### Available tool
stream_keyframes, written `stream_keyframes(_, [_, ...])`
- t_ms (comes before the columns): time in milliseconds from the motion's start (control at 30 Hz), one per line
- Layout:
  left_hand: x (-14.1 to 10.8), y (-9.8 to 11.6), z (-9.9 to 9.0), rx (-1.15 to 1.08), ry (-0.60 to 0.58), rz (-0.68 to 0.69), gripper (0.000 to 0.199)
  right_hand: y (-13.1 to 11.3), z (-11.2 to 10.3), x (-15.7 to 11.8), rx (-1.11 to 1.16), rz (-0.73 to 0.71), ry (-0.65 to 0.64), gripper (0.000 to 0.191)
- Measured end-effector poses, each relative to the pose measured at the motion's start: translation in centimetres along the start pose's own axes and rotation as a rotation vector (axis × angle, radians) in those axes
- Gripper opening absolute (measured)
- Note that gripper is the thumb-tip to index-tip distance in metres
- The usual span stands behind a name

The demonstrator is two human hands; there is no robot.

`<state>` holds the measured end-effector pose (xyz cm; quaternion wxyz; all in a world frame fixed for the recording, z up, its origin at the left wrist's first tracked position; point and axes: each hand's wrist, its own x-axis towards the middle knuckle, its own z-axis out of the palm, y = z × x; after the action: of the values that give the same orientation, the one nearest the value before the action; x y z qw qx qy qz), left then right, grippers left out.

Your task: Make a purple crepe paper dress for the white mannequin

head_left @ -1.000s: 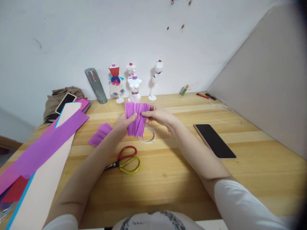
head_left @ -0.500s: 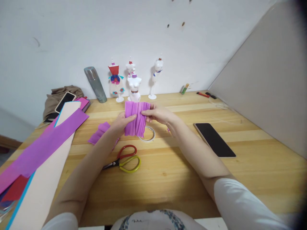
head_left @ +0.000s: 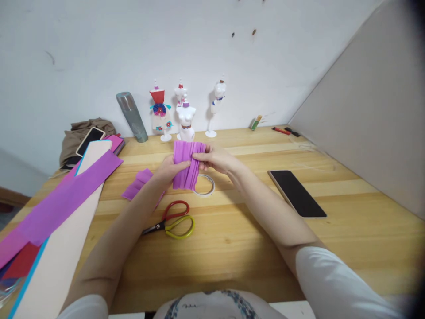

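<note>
- Head view: pleated purple sheet is held upright beyond the scissors, the landmark here; it appears to be off the table.
- Left hand: pinching the sheet at its left side, thumb flat across the front, fingers mostly hidden behind. Likely reason: thin, soft material needs backing to stay flat.
- Right hand: pinching the sheet's right side, thumb and fingertips pressed together over the narrow folds. Probably this stops the pleats from springing open.
- White ring, perhaps a tape roll: lies beyond and to the right of the scissors, partly covered in view by the sheet's lower corner. Contact between them: cannot tell.
- Second purple piece, creased: beyond and left of the scissors, partly behind the left forearm; seemingly set aside within reach.
- Scissors: loops point right, blade tips meet the left forearm's outline. Presumably put down nearer the body to free both hands.
- Long purple strip: well left of the scissors, on a stack.
</note>
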<state>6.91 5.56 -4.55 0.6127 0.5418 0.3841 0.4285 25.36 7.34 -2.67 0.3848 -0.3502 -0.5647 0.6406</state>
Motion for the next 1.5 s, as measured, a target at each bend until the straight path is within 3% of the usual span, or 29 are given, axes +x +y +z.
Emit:
stream_keyframes(233, [-0.1, 0.0, -0.1, 0.026, -0.082, 0.022, 0.04, 0.1, 0.2, -0.1, -0.054, -0.036, 0.037, 0.026])
stream_keyframes(533, [-0.1, 0.1, 0.1, 0.007, -0.082, 0.042, 0.044, 0.2, 0.2, 0.0, -0.111, -0.056, 0.069, 0.021])
stream_keyframes(733, [0.1, -0.5, 0.2, 0.1, 0.007, 0.049, 0.043, 0.3, 0.3, 0.0, -0.101, -0.066, 0.079, 0.02])
stream_keyframes(900, [0.3, -0.3, 0.4, 0.281, 0.173, 0.07, 0.03, 0.4, 0.6, 0.1, -0.067, -0.064, 0.101, 0.021])
stream_keyframes(1000, [0.3, -0.1, 0.4, 0.358, 0.201, 0.095, 0.027, 0.3, 0.7, 0.1, -0.042, -0.053, 0.067, 0.023])
stream_keyframes(1267, [0.5, -0.5, -0.5, 0.071, 0.036, 0.054, 0.045, -0.1, 0.1, -0.1, -0.069, -0.044, -0.023, 0.016])
stream_keyframes(1500, [0.4, -0.4, -0.7, -0.017, 0.075, 0.029, 0.055, 0.2, -0.3, 0.0, -0.043, -0.061, -0.061, 0.02])
